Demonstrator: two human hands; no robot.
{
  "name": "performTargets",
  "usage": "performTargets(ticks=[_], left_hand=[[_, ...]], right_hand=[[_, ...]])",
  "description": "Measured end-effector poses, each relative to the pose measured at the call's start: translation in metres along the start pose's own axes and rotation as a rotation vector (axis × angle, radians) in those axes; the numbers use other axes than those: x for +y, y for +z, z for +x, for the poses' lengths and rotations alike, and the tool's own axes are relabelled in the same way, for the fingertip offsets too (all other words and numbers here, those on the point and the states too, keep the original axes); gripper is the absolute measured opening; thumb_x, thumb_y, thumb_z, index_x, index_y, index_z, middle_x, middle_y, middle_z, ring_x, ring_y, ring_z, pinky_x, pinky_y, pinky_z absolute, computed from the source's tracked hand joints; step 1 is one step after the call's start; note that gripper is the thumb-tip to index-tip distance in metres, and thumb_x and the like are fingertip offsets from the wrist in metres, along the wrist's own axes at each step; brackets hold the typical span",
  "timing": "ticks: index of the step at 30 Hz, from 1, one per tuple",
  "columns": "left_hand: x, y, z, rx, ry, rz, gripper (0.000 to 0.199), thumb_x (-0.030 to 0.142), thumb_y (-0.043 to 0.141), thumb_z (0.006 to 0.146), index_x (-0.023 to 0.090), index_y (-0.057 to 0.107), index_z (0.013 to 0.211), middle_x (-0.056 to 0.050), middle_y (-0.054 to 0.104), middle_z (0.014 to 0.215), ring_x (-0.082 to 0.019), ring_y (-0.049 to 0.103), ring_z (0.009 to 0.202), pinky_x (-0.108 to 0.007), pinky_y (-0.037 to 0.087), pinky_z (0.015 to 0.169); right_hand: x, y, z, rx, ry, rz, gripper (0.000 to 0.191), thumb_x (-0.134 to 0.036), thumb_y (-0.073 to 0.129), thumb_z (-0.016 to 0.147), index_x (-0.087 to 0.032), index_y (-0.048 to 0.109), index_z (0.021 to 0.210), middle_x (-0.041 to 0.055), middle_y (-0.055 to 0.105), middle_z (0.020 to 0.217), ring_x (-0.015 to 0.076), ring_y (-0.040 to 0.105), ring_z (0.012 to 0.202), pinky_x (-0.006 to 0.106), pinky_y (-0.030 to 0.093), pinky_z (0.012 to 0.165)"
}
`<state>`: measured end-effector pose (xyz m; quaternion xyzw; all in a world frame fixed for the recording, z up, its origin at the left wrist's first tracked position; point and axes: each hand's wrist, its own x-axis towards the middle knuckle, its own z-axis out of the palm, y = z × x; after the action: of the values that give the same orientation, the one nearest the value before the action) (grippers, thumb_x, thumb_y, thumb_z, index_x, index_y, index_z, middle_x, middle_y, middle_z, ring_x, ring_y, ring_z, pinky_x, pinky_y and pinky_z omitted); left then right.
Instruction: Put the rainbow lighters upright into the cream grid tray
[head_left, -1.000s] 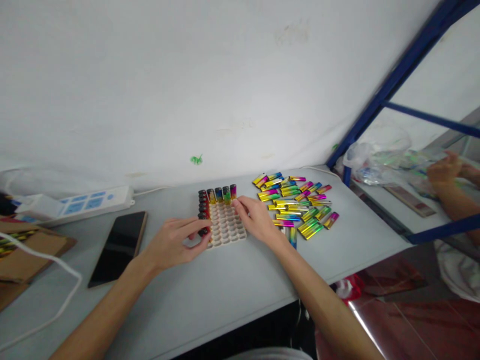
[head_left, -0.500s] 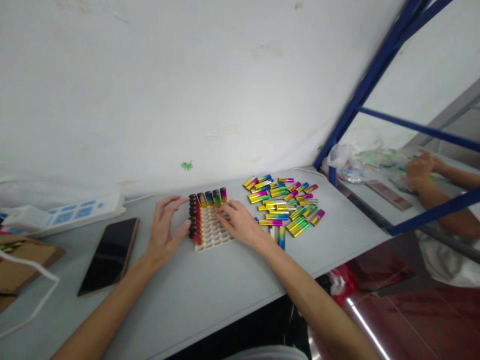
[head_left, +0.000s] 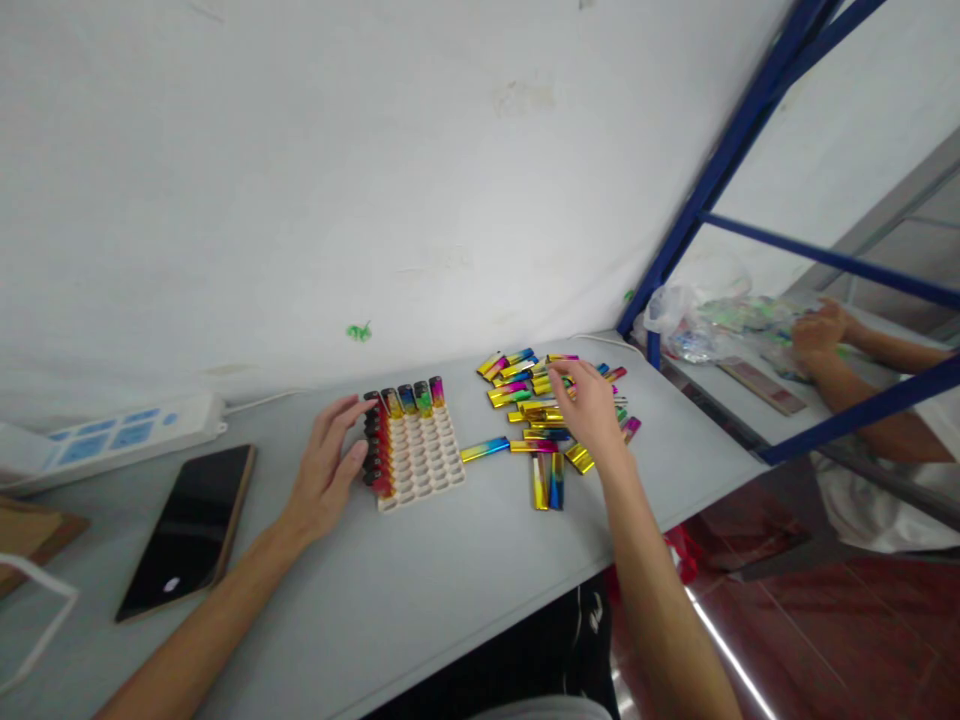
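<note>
A cream tray [head_left: 427,460] with rows of holes stands on the table. Lighters [head_left: 379,445] with dark tops and red bodies fill its left column, and several multicoloured ones [head_left: 407,400] stand along its back row. At the tray's left edge is my left hand [head_left: 328,465], its fingers and thumb apart, the fingertips by the left column. My right hand [head_left: 589,405] is over a pile of shiny metallic lighter casings [head_left: 536,408], thumb and forefinger slightly apart, with no casing visibly held. One yellow-blue casing [head_left: 485,449] lies beside the tray's right edge.
A phone [head_left: 187,530] and a white power strip [head_left: 135,430] lie to the left. Blue metal frame bars [head_left: 705,190] rise at the right. Beyond them, another person's hands [head_left: 817,335] are near plastic bags [head_left: 682,320].
My right hand has gone from the tray to the pile on the right. A yellow-blue casing now shows beside the tray. My left hand stays at the tray's left edge.
</note>
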<state>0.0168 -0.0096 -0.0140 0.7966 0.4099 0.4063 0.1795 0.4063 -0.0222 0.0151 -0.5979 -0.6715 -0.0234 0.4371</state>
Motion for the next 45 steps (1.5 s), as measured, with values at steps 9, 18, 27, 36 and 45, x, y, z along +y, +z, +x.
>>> performTargets(ticks=[9, 18, 27, 36, 45], left_hand=[[-0.005, 0.002, -0.001, -0.024, -0.035, -0.032, 0.047, 0.045, 0.04, 0.107, 0.028, 0.051, 0.149, -0.01, 0.048, 0.158, -0.029, 0.044, 0.148, -0.051, 0.033, 0.127], [-0.005, 0.001, -0.002, -0.014, -0.058, -0.063, 0.049, 0.048, 0.039, 0.107, 0.023, 0.053, 0.146, -0.012, 0.055, 0.152, -0.03, 0.051, 0.142, -0.049, 0.039, 0.123], [0.001, 0.004, -0.003, -0.005, -0.055, -0.097, 0.049, 0.049, 0.04, 0.106, 0.022, 0.054, 0.145, -0.014, 0.056, 0.149, -0.029, 0.053, 0.139, -0.047, 0.048, 0.113], [0.002, 0.004, -0.004, -0.014, -0.049, -0.102, 0.047, 0.046, 0.041, 0.107, 0.022, 0.054, 0.146, -0.014, 0.054, 0.151, -0.027, 0.052, 0.14, -0.044, 0.049, 0.112], [0.0, 0.002, -0.003, 0.016, -0.05, -0.106, 0.045, 0.045, 0.039, 0.108, 0.021, 0.057, 0.142, -0.013, 0.059, 0.147, -0.027, 0.054, 0.138, -0.046, 0.044, 0.116]], right_hand=[[0.105, -0.043, -0.036, 0.008, 0.27, -0.288, 0.039, -0.033, 0.044, 0.103, -0.012, 0.072, 0.119, 0.0198, 0.075, 0.121, 0.0305, 0.07, 0.111, 0.046, 0.052, 0.103], [0.14, -0.039, 0.03, -0.263, 0.662, -0.499, 0.047, -0.049, 0.078, 0.084, -0.01, 0.072, 0.109, 0.0196, 0.077, 0.103, 0.0312, 0.072, 0.103, 0.035, 0.054, 0.086], [0.14, -0.042, 0.063, -0.356, 0.806, -0.524, 0.037, -0.02, 0.077, 0.076, -0.008, 0.072, 0.111, 0.0224, 0.076, 0.101, 0.0321, 0.075, 0.092, 0.037, 0.056, 0.077], [0.06, -0.038, 0.055, -0.217, 0.55, 0.165, 0.039, -0.039, 0.063, 0.092, -0.018, 0.066, 0.125, 0.0124, 0.076, 0.107, 0.0217, 0.073, 0.086, 0.033, 0.055, 0.076], [-0.102, 0.044, 0.009, -0.507, 0.255, 0.939, 0.042, -0.065, 0.056, 0.097, -0.023, 0.056, 0.093, -0.0078, 0.041, 0.062, 0.0093, 0.032, 0.048, 0.022, 0.029, 0.045]])
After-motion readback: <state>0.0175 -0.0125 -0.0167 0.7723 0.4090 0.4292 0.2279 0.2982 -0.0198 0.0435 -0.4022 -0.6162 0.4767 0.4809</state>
